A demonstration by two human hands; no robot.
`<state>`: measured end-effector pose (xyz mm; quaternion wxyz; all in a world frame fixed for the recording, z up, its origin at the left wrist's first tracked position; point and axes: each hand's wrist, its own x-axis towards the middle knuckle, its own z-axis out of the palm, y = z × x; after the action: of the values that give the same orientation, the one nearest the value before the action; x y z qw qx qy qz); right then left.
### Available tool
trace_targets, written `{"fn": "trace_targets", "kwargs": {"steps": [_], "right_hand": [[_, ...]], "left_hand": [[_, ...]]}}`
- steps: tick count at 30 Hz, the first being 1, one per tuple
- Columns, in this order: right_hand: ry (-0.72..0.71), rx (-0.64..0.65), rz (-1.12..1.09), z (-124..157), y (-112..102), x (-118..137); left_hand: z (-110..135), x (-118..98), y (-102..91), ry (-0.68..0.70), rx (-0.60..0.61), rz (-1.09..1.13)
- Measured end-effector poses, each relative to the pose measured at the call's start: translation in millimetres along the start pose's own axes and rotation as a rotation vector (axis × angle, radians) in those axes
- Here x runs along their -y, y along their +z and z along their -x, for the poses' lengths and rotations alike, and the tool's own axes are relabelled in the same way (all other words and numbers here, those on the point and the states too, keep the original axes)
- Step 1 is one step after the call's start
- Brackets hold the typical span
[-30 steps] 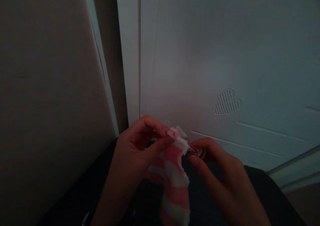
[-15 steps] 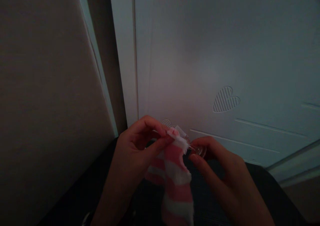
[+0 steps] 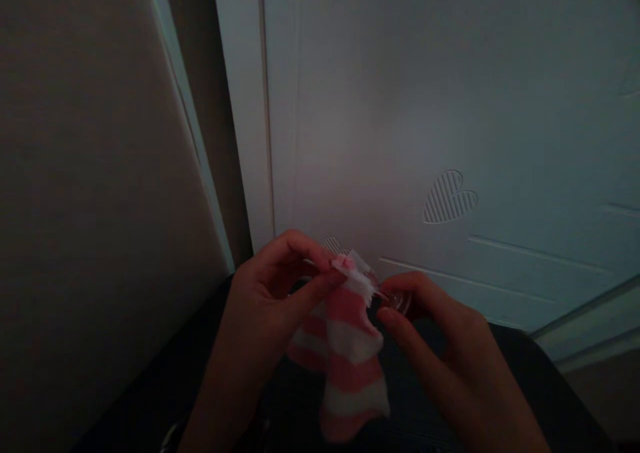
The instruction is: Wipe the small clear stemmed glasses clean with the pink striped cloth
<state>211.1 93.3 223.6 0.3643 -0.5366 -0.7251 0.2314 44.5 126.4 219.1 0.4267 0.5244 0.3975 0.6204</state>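
A pink and white striped sock (image 3: 353,353) of fuzzy cloth hangs down in front of me. Thumb and forefinger of my left hand (image 3: 280,293) are closed on its top edge, where the cloth looks bunched. My right hand (image 3: 440,339) pinches a small clear plastic piece (image 3: 397,301) with a rounded end, just right of the sock's top. The clear piece reaches to the cloth's frayed-looking edge, and a clear flat part shows above it. Its exact kind is hard to make out in the dim light.
Beyond my hands stands a white panel (image 3: 370,139) like a door, with a grooved heart (image 3: 450,198) and long engraved lines. A brownish wall or panel (image 3: 90,173) rises on the left. Below lies a dark surface (image 3: 295,413).
The sock's lower end has swung up, so its bottom edge now shows. Both hands keep nearly the same grip and place; the view has shifted slightly.
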Motion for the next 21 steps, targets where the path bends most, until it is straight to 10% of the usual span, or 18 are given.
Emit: {"fn": "trace_targets", "kwargs": {"steps": [21], "right_hand": [[-0.050, -0.050, 0.099, -4.8, 1.1, -1.9]], "left_hand": [[2.6, 4.2, 1.6, -0.018, 0.109, 0.196]]}}
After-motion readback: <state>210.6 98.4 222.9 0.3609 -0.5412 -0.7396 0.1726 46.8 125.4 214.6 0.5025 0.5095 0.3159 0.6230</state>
